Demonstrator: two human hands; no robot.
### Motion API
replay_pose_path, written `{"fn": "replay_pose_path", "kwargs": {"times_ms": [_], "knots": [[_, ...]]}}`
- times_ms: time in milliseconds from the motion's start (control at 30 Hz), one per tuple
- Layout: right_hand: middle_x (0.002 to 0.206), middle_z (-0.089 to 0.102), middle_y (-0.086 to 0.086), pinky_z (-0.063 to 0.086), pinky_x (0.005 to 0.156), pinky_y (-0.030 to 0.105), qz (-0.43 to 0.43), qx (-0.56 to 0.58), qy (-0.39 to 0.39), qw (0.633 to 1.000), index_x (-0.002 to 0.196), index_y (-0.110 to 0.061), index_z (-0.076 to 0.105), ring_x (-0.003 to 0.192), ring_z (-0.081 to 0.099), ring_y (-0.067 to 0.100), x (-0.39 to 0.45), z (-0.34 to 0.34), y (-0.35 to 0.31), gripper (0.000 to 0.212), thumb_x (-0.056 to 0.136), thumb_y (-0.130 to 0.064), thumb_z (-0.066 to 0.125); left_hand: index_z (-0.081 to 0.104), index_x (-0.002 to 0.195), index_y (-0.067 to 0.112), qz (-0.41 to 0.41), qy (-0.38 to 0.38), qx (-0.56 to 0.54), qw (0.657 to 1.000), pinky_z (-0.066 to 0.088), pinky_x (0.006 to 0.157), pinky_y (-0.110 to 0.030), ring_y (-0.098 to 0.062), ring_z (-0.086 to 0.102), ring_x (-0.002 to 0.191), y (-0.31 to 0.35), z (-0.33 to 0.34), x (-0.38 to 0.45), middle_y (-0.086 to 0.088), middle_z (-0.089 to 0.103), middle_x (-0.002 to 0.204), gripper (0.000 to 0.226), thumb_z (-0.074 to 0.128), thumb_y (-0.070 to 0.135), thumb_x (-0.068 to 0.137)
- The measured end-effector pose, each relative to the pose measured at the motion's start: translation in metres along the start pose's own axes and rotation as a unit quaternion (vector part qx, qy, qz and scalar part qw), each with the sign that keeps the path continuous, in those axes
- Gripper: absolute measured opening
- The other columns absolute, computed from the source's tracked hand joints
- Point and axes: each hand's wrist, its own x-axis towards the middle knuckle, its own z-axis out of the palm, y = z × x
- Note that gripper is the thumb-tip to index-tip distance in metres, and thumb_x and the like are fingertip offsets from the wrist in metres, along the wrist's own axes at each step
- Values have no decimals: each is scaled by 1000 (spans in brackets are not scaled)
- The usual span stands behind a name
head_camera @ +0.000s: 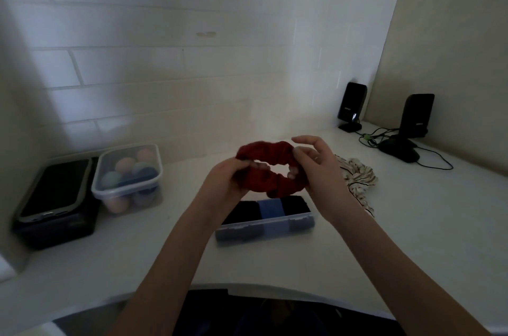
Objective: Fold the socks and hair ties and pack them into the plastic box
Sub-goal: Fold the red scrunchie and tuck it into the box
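Note:
I hold a dark red scrunchie hair tie (270, 155) in the air above the clear plastic box (264, 228). My left hand (225, 179) grips its left side with curled fingers. My right hand (316, 162) pinches its right side, with the upper fingers spread loosely. The box lies on the white counter just below my hands and holds folded black fabric and a blue piece (270, 208).
A cream striped cloth (357, 179) lies on the counter to the right of my hands. At the left stand a clear tub of coloured balls (129, 176) and a black box with a phone (55, 198) on top. Two black speakers (353, 104) with cables are at the back right.

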Motion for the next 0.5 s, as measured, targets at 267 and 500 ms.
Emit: {"fn": "replay_pose_path", "kwargs": {"times_ms": [267, 500], "knots": [[105, 55, 6, 58, 72, 33, -100, -181, -94, 974, 119, -21, 46, 87, 63, 23, -26, 24, 10, 42, 85, 2, 55, 61, 112, -3, -28, -5, -296, 955, 53, 92, -35, -26, 63, 109, -1, -11, 3, -18, 66, 114, 36, 55, 17, 83], [113, 47, -1, 41, 84, 7, -243, -295, -172, 908, 118, -17, 54, 102, 45, -5, -31, 34, -4, 47, 80, 9, 49, 61, 113, 18, 134, 46, 233, 962, 53, 83, -27, -20, 65, 101, -10, -6, -6, -5, 69, 107, 27, 49, 7, 92]]}}
